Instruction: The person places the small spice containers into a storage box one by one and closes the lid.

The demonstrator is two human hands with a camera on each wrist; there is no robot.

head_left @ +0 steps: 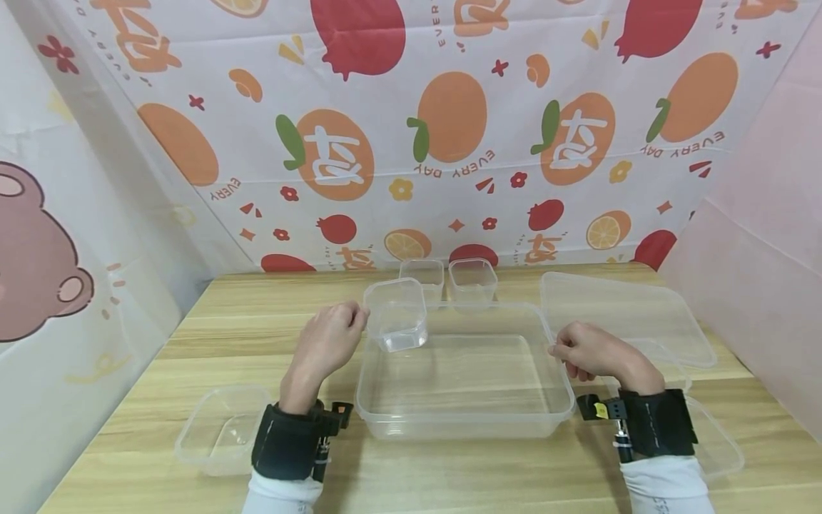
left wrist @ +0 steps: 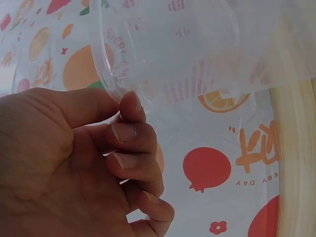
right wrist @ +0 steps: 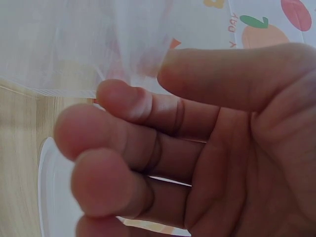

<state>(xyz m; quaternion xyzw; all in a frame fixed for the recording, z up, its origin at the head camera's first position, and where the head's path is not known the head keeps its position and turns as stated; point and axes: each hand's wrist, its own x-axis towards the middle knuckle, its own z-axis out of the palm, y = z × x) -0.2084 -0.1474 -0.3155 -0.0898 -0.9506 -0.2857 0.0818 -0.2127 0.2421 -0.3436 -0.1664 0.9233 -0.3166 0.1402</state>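
Note:
My left hand [head_left: 329,341] pinches the rim of a small clear plastic container [head_left: 403,339] between thumb and forefinger. In the left wrist view the other fingers curl loosely below that rim [left wrist: 106,74]. The small container is over the back left corner of a large rectangular clear container [head_left: 462,421], tilted a little. At the large container's right side, my right hand [head_left: 594,350] grips the upper edge with thumb and forefinger. The right wrist view shows the thumb against its clear wall [right wrist: 74,54], the other fingers bent beneath.
Two small clear containers [head_left: 422,275] [head_left: 473,278] stand behind the large one. Another clear container [head_left: 218,428] is at the left front. A large clear lid [head_left: 623,314] lies at the back right, with smaller lids [head_left: 713,442] partly under my right forearm. A printed cloth [head_left: 398,128] hangs behind the table.

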